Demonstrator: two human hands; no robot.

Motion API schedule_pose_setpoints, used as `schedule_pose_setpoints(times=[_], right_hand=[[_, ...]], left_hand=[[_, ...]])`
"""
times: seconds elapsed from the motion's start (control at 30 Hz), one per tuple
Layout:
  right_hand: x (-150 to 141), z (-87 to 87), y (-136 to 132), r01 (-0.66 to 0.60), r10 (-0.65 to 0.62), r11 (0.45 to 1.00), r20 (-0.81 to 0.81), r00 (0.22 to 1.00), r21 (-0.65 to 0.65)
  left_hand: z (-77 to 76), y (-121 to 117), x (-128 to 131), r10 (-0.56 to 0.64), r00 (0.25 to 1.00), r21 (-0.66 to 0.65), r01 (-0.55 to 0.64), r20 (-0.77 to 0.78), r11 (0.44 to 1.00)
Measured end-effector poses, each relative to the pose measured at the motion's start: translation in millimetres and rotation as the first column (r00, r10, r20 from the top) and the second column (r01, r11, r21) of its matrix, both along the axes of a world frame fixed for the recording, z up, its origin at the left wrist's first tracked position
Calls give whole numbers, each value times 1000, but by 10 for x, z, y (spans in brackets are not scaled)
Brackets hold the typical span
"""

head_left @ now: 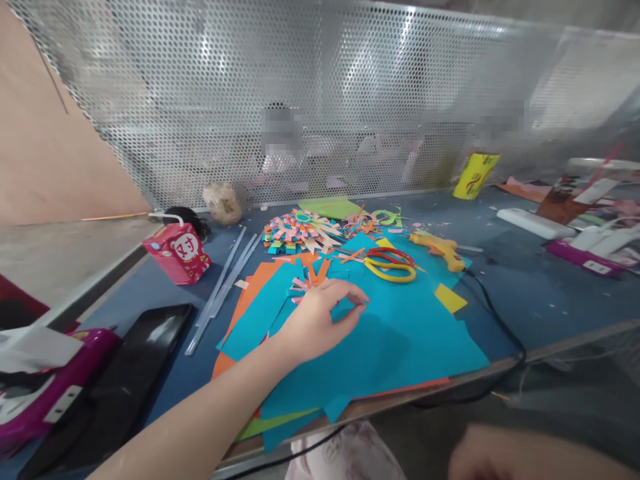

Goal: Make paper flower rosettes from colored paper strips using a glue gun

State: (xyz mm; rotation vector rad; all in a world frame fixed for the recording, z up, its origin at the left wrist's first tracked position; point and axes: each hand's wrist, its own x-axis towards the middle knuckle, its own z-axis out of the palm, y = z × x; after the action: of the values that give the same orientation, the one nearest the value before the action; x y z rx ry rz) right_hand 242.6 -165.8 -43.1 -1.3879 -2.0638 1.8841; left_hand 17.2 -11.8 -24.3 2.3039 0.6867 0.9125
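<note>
My left hand (320, 317) is over a stack of blue paper sheets (390, 347), its thumb and index fingertips brought together in a ring. Anything between the tips is too small to make out. Just behind it, fringed orange and pink paper strips (313, 275) stick up, partly hidden by the hand. Past them lie scissors (393, 265) with red and yellow handles, and a yellow glue gun (440, 250). Fringed multicoloured paper flowers (300, 230) are heaped farther back. Low at the right edge, below the table, my right hand (480, 457) is blurred and its fingers are unclear.
Clear glue sticks (220, 290) lie beside a red drink carton (179, 253) with a straw. A black phone (150, 353) and purple power strip (85, 373) are at left. The glue gun's black cable (500, 313) hangs over the front edge. A perforated metal screen (320, 87) stands behind.
</note>
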Motion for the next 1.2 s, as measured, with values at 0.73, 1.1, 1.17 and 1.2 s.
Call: schedule_pose_setpoints(times=[0.73, 1.1, 1.17, 1.2], right_hand=[[-586, 653, 1266, 528, -379, 700, -378, 845, 480], [-719, 635, 1377, 531, -408, 561, -347, 845, 635], [-725, 617, 1403, 499, -406, 566, -304, 862, 656], [-729, 609, 1415, 488, -404, 587, -288, 868, 646]], left_hand=[[128, 17, -72, 334, 830, -766, 161, 446, 622], [65, 104, -100, 379, 850, -629, -74, 366, 774], [56, 100, -120, 385, 850, -454, -201, 359, 868], [51, 94, -129, 379, 853, -330, -263, 360, 906]])
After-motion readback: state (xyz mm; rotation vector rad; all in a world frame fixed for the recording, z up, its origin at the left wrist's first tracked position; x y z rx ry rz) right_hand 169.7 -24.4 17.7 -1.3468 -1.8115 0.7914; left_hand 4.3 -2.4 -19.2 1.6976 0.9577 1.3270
